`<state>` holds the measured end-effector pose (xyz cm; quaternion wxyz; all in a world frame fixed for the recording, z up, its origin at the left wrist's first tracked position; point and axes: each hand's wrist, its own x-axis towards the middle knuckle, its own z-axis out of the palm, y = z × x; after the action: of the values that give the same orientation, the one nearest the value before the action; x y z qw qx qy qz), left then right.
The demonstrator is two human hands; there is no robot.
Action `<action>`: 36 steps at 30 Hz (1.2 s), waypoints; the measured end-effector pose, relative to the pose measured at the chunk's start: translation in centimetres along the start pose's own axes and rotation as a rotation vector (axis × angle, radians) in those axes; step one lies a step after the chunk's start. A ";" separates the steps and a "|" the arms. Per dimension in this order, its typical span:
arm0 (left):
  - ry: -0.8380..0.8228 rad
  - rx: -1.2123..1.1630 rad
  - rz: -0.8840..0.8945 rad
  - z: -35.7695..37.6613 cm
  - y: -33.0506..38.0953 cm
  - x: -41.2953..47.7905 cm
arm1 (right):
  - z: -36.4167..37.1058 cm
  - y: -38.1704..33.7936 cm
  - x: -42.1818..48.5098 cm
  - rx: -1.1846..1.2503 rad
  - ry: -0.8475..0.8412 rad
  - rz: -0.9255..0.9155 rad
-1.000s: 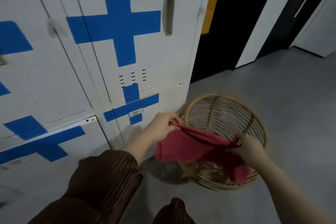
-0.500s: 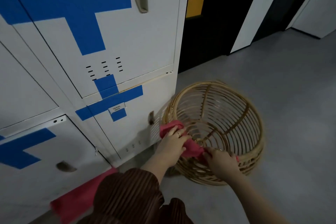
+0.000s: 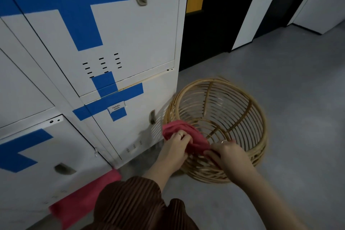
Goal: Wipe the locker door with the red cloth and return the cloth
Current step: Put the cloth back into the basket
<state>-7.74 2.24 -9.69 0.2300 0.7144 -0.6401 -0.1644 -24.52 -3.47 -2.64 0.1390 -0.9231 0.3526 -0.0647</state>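
Note:
The red cloth (image 3: pixel 184 133) is bunched over the near-left rim of a wicker basket (image 3: pixel 242 102) on the floor beside the lockers. My left hand (image 3: pixel 177 147) grips the cloth's left part, a ring on one finger. My right hand (image 3: pixel 226 153) pinches its right end at the basket's rim. The white locker door (image 3: pixel 141 43) with blue tape crosses rises at the left, its handle near the top.
A lower locker door (image 3: pixel 134 127) with a small label stands right by the basket. A red-pink strip (image 3: pixel 84 198) lies at the locker base near my brown sleeve (image 3: pixel 130 205). Grey floor (image 3: pixel 298 99) spreads right; a dark doorway (image 3: pixel 214 15) is behind.
The cloth, held stretched above the basket a second ago, is now lowered and bunched at the basket's near rim. My hands came closer together, and my view dropped nearer the floor.

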 end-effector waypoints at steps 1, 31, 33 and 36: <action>-0.004 -0.029 0.016 0.0 -0.3 0.1 | -0.2 -0.7 -0.3 -0.013 -0.038 -0.034; 0.253 -0.289 -0.475 -2.7 -2.3 4.9 | 1.2 4.1 2.8 0.161 0.257 0.421; 0.313 -0.209 -0.408 -2.8 -1.7 5.2 | 1.6 4.4 3.2 0.013 0.161 0.505; 0.225 -0.090 -0.291 -1.7 -0.9 4.9 | 3.0 4.0 2.7 -0.118 0.030 0.503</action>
<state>-5.43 -2.32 -8.47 0.3054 0.8023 -0.4924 -0.1436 -24.38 -7.53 -6.69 0.0913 -0.8118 0.5764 -0.0209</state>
